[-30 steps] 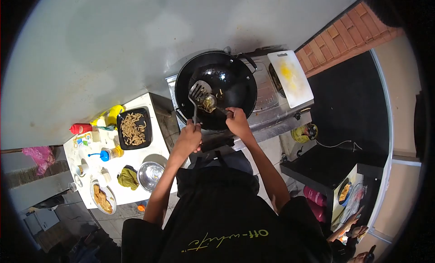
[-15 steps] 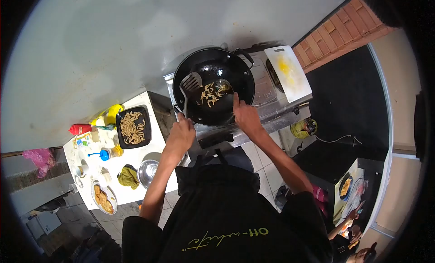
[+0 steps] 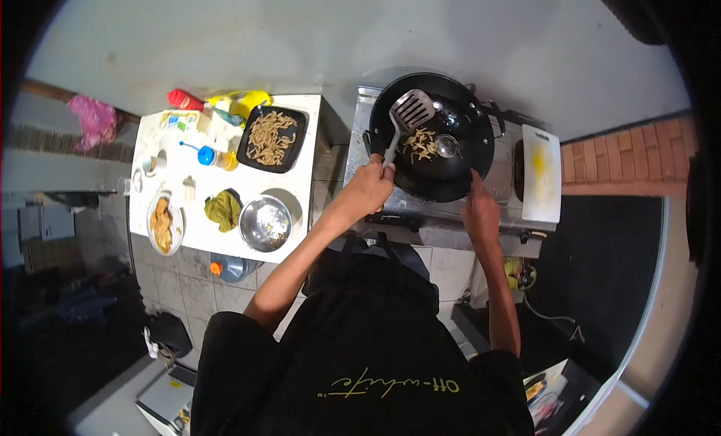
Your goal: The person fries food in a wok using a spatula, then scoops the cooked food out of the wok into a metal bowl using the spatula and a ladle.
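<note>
A black wok (image 3: 420,187) sits on the stove, with a small heap of pale strips (image 3: 422,144) inside. My left hand (image 3: 368,188) is closed round the handle of a slotted spatula (image 3: 413,110), whose head is over the left part of the wok. My right hand (image 3: 481,211) is closed at the wok's near right edge, index finger pointing inward. It holds a round-bowled spoon (image 3: 447,145), its thin handle barely visible; the bowl lies right beside the strips.
A white cutting board (image 3: 542,188) with a yellow stain lies on the stove's right side. On the white table (image 3: 203,244) at left are a black tray (image 3: 272,165) of strips, a metal bowl (image 3: 265,224), a plate of food (image 3: 177,244), a green cloth (image 3: 223,211) and bottles.
The view has swung, so wok and table appear further right. My hands still hold the spatula and the spoon at the wok. The spatula's head is more tilted, and the strips lie closer together.
</note>
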A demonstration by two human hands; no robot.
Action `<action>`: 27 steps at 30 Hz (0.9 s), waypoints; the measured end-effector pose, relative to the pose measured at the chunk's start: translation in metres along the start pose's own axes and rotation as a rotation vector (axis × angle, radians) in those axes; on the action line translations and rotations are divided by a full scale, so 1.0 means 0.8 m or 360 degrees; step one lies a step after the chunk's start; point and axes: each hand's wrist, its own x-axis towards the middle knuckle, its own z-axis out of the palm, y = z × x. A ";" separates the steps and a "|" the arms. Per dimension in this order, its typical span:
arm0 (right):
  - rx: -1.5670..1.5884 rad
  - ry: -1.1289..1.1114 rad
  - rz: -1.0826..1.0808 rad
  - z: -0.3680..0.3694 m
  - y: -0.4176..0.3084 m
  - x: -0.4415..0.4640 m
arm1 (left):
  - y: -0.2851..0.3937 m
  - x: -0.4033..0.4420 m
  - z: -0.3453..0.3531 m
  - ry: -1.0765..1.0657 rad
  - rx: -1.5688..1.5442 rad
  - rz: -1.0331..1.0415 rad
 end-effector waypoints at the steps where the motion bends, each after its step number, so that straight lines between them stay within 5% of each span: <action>1: 0.0012 -0.0009 -0.0040 -0.001 0.005 -0.001 | -0.001 -0.003 0.002 -0.0009 -0.0128 -0.0054; 13: 0.0804 -0.0224 0.0084 0.022 -0.022 0.049 | -0.008 -0.029 0.063 0.0295 -0.0710 0.0091; 21: 0.0607 -0.0409 0.0205 0.025 -0.012 0.054 | -0.019 -0.043 0.088 0.0383 -0.0881 -0.0046; 27: 0.0572 -0.0130 0.0132 0.021 0.033 0.044 | -0.010 -0.050 0.085 0.0300 -0.1072 -0.0114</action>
